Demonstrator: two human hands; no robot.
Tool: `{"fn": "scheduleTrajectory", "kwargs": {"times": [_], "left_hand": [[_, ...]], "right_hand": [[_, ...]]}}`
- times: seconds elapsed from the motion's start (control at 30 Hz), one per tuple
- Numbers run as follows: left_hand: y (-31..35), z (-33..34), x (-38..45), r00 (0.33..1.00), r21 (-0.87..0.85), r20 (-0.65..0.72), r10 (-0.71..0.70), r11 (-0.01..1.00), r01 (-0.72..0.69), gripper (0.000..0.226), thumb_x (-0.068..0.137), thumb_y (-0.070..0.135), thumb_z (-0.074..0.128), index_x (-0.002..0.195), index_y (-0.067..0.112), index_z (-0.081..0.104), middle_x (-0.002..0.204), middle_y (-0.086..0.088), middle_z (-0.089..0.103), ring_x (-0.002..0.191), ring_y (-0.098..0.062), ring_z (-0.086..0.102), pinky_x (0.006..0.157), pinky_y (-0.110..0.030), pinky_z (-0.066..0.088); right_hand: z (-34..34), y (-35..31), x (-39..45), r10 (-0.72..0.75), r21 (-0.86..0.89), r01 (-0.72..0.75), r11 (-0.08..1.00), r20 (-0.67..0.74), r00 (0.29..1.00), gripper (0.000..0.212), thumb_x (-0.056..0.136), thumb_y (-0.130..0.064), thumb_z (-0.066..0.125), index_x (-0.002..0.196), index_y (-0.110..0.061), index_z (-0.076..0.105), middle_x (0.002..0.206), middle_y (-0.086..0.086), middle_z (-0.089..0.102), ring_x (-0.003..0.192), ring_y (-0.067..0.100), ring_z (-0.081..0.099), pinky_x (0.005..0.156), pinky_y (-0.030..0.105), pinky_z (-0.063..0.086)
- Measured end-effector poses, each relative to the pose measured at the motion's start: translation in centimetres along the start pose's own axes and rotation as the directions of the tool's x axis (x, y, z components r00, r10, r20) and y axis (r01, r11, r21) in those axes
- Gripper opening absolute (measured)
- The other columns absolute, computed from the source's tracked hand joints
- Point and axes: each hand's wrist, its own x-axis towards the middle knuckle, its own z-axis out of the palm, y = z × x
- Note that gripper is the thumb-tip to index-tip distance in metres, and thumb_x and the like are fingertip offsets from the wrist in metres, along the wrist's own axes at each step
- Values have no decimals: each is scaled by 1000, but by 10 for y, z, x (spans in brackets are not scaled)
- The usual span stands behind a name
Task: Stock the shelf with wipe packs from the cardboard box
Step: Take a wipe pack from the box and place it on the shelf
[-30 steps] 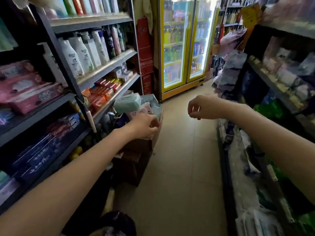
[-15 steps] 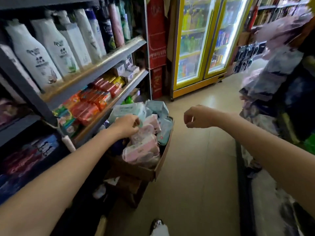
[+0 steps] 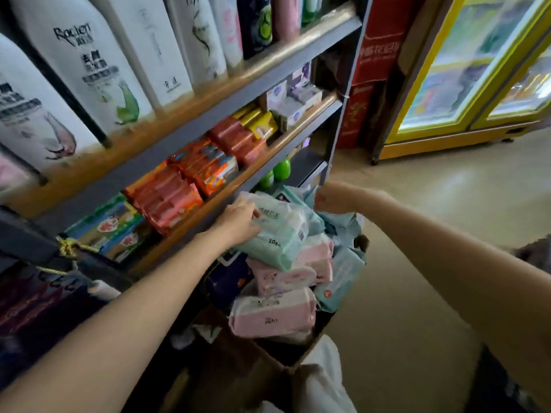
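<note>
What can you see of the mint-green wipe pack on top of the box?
The mint-green wipe pack is a soft, plump plastic-film pack, pale green with a whiter top face, dark printed characters and a "10" near its lower edge. It lies tilted on top of the pile, resting on pink packs in the cardboard box, beside the shelf's lower edge. The left hand lies on its left end, fingers curled over the top. The right hand is at its far side; contact there is unclear.

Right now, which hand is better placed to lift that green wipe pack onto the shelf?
Left. The left hand already rests on the green pack, beside the shelf; the right hand is farther out.
</note>
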Motion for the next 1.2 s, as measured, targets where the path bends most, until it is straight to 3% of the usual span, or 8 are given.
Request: {"fn": "scheduleTrajectory", "kwargs": {"times": [0.3,0.43,0.57,0.63,0.8,0.97,1.1,1.2], "left_hand": [[-32,22,61,961,-98,142,-239,962,254,37,88,17,51,124,11,47,127,-11,53,116,-29,52,86,-30,42],[-40,31,67,968,-128,108,-229,962,242,48,84,19,56,129,10,43,136,-9,44,125,-29,42,103,-35,36],[-43,32,69,963,-125,105,-247,958,259,52,84,21,60,131,11,39,136,-9,43,125,-29,41,104,-37,36],[-42,34,68,963,-52,140,-232,969,242,61,82,28,63,133,11,34,140,-11,37,130,-33,35,108,-42,32],[-33,38,68,959,97,175,-225,973,210,76,83,37,62,141,9,20,146,-15,26,135,-40,25,109,-50,29],[-15,12,56,991,-62,-66,-117,992,113,64,85,18,60,138,9,26,138,-15,30,127,-32,34,101,-38,36],[-5,-33,48,891,-340,-439,-114,939,-47,42,83,7,57,124,4,47,123,-16,45,116,-28,45,94,-28,35],[28,-63,49,876,-371,-481,-36,914,-166,39,84,10,60,121,5,52,123,-14,55,113,-27,51,83,-18,33]], "right_hand": [[47,-14,152,-43,249,-39,968,314,948,35,98,-28,36,65,-22,33,72,-3,36,75,15,40,69,24,34],[54,-23,178,-4,347,-138,928,379,925,26,98,-30,37,79,-15,47,73,0,46,60,11,40,57,20,33],[55,-24,188,-28,474,-235,848,483,875,37,95,-26,40,120,-3,54,123,19,59,91,23,55,85,29,43],[58,-21,189,-5,444,-274,853,532,846,36,93,-36,45,114,-9,56,114,12,60,97,22,56,92,30,42],[44,-17,175,38,387,-219,895,425,904,27,89,-13,56,65,-13,45,63,2,45,52,11,39,33,12,36],[4,-32,134,-61,424,-120,898,389,919,35,87,-14,56,54,-10,43,32,-4,42,35,11,31,33,18,25],[-33,-48,71,-159,548,-96,831,399,903,36,89,-11,51,55,-10,38,30,-4,42,24,7,23,34,9,18],[-78,-21,25,-85,618,-79,782,231,969,35,88,-13,50,56,-14,36,36,-2,36,30,9,21,35,11,17]]}}
